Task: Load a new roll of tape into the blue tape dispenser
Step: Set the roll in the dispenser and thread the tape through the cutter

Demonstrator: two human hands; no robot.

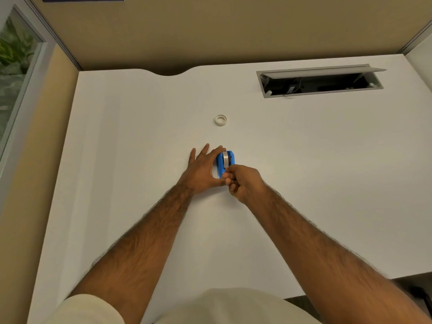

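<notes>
The blue tape dispenser [225, 163] stands on the white desk [140, 148] in the middle of the view, with a roll of clear tape showing in its top. My left hand [201, 171] holds its left side, index finger over the far end and thumb at the near end. My right hand [243, 182] is curled at the dispenser's near end, fingertips pinched together there; what they pinch is hidden. A small white tape ring [220, 119] lies flat on the desk beyond the dispenser, apart from both hands.
An open grey cable tray [320, 81] with wires is set into the desk at the back right. Tan partition walls [210, 31] stand behind and to the left. The desk's front edge [350, 279] runs at the lower right.
</notes>
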